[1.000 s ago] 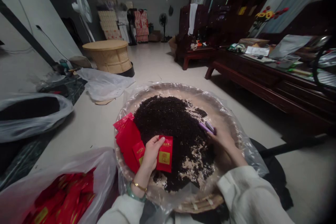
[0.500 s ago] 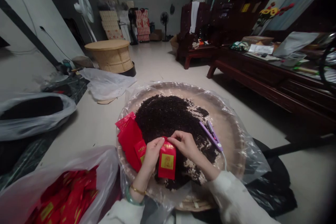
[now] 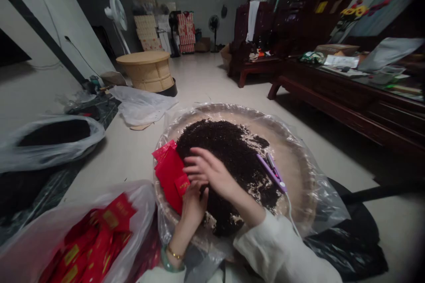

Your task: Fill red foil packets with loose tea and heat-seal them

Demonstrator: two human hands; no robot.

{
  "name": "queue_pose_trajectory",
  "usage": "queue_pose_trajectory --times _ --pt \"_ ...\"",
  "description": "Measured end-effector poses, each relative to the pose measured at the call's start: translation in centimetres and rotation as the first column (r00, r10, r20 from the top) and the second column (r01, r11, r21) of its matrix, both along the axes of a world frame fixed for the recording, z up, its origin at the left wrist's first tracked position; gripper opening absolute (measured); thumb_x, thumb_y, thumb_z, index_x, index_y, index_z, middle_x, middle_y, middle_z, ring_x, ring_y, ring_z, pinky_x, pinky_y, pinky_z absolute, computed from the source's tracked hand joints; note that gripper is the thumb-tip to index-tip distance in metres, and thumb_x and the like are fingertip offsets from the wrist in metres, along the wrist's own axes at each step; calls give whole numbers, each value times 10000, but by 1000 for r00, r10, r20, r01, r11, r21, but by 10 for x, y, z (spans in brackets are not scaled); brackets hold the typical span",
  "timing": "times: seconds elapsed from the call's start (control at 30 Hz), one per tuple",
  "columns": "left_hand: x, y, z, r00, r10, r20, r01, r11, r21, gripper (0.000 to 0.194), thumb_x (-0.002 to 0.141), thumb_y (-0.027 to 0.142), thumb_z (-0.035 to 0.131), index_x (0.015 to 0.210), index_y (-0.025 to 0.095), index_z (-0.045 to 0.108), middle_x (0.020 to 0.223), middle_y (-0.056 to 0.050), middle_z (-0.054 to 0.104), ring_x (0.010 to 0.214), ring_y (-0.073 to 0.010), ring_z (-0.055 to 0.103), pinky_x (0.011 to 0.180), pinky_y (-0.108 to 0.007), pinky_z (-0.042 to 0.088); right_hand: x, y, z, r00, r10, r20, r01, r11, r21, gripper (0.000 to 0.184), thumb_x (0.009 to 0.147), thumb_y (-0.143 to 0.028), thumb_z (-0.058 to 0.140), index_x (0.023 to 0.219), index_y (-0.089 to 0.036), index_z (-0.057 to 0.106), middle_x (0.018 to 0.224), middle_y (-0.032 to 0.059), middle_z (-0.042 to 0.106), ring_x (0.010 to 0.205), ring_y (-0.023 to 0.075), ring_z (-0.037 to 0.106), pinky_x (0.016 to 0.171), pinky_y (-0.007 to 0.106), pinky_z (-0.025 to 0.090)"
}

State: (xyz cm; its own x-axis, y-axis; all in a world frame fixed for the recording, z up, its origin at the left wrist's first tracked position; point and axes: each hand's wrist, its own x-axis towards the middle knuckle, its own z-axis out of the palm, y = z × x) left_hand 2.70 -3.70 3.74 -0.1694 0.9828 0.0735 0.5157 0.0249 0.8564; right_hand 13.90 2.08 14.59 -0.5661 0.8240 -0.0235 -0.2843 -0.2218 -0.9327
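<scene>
Starting at far left, a clear bag of dark leaf (image 3: pixel 49 141) is recorded on the floor, with a clear bag of red packets (image 3: pixel 89 243) nearest the viewer. A round tray (image 3: pixel 299 159), lined with plastic film, carries a heap of dark tea (image 3: pixel 229 154). A stack of red pouches (image 3: pixel 169 172) is leaned at the tray's left edge. The left hand (image 3: pixel 192 205) is seen below the stack; its grip is hidden, so what it holds cannot be told. The right hand (image 3: pixel 207 172) is crossed above it, fingers spread, nothing held, just beside the pouches. A purple sealer (image 3: pixel 270 170) is laid on the tea, right.
</scene>
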Motion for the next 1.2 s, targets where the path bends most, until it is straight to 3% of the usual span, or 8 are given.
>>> queue_pose_trajectory --times 0.13,0.23,0.37,0.53,0.73,0.87,1.03,1.2 --pt "-29 0 13 830 107 -548 -65 993 94 351 827 199 544 1162 134 624 1212 -133 519 1082 -285 415 949 -410 363 52 16 -42 866 -366 341 264 913 310 530 848 -576 481 1112 -120 539 1064 158 605 985 230 615 853 393 517" --pt "-41 -1 17 681 35 -731 -106 993 -52 473 795 208 615 1261 134 574 1185 -128 509 1026 -285 401 902 -389 375 89 6 -89 622 -548 559 -72 671 738 534 855 -411 547 1308 -134 490 1306 157 497 1238 273 457 1043 467 381" --pt "-41 -3 21 619 -47 -784 -120 981 -154 449 825 209 583 1273 179 569 1124 -100 515 975 -254 414 874 -356 375 101 -16 -131 437 -645 627 -555 355 752 1150 534 -518 820 1486 -172 276 1529 180 74 1410 373 41 1109 535 218" --pt "-47 -2 20 621 -7 -784 -154 979 -131 525 801 173 597 1317 107 523 1137 -125 482 995 -256 414 902 -355 377 83 -11 -149 401 -711 577 -634 239 735 1014 661 -744 595 1482 -227 301 1532 181 29 1410 374 28 1104 543 165" --pt "-67 2 3 799 25 -601 -77 995 -61 299 822 102 492 1056 112 678 949 -101 564 919 -224 485 882 -348 396 63 1 -144 348 -818 458 -505 249 827 886 720 -657 623 1438 -194 387 1524 187 96 1408 374 37 1087 575 146" --pt "-75 6 3 971 38 -234 -49 998 -42 250 769 184 541 958 136 697 814 -62 604 751 -168 552 748 -307 445 47 -12 -118 544 -711 445 -409 239 881 744 796 -491 642 1397 -115 416 1487 183 242 1389 355 153 1086 539 245" --pt "-59 9 34 992 98 76 -101 994 41 323 710 357 628 935 132 685 764 -46 612 648 -123 551 636 -242 461 17 -21 -105 778 -457 430 -116 569 814 531 911 -315 507 1377 -87 394 1243 154 540 1093 202 540 956 355 461" --pt "-38 12 47 939 84 333 -74 996 -43 573 613 365 699 1110 97 605 894 -75 666 757 -144 624 705 -247 511 10 -15 -107 887 -338 314 137 842 521 450 885 -228 471 1330 -157 457 869 63 617 685 137 573 672 278 512"
